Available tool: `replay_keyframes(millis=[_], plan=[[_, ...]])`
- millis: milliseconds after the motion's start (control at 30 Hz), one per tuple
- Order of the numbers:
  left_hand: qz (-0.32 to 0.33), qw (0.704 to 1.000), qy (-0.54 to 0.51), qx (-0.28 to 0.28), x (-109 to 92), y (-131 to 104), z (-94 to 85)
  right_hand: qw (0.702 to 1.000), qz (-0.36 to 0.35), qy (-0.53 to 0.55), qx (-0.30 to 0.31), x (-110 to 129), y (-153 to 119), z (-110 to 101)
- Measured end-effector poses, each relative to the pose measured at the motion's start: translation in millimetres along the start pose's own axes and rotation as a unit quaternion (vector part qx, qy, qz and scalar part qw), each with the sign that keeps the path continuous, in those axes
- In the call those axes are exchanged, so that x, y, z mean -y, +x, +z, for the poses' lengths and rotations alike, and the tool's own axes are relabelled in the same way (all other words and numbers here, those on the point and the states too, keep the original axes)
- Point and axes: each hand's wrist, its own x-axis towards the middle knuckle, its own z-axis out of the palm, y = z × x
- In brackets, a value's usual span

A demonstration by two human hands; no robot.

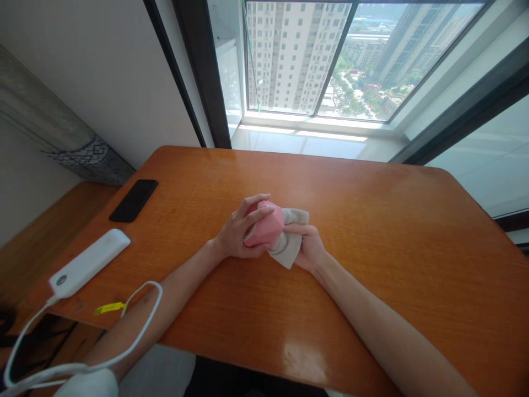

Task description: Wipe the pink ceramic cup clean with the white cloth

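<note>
Near the middle of the wooden table, my left hand (242, 229) is wrapped round a pink faceted object (268, 225), its fingers over the top and left side. From the right, my right hand (308, 245) grips a light grey cloth (287, 248) and presses it against the pink object's right side. Part of the cloth hangs below the object, and a fold sticks up behind my right index finger. What lies inside the pink object cannot be seen.
On the table's left side lie a black phone (134, 200) and a white power bank (90, 263). A white cable (155, 309) with a yellow tag (109, 308) crosses my left forearm. Beyond the brown table (372, 220) is a window.
</note>
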Motion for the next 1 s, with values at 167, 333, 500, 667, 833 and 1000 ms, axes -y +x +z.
replay_keyframes(millis=[167, 333, 500, 667, 833, 1000], plan=[[-0.082, 0.976, -0.198, -0.027, -4.1, 5.9, 6.3, 0.999, -0.028, -0.037, -0.019, -8.5, 0.8, -0.8], [-0.046, 0.990, -0.125, -0.053, -4.6, 5.6, 5.7, 0.999, -0.017, 0.005, -0.028, -6.5, 0.1, 2.8], [-0.043, 0.991, -0.114, -0.045, -5.6, 5.4, 5.8, 1.000, -0.009, 0.008, -0.018, -1.7, 0.3, 1.5], [-0.119, 0.968, -0.219, -0.019, -4.3, 5.8, 5.7, 0.999, -0.018, -0.023, -0.034, -4.9, 2.1, 0.8], [0.038, 0.992, -0.074, -0.091, -3.0, 4.9, 8.5, 0.999, -0.018, 0.021, -0.025, -3.9, 2.8, 0.4], [0.003, 0.981, -0.169, -0.095, 1.1, 4.8, 13.7, 0.999, -0.013, 0.009, -0.029, -3.8, 3.5, -0.3]])
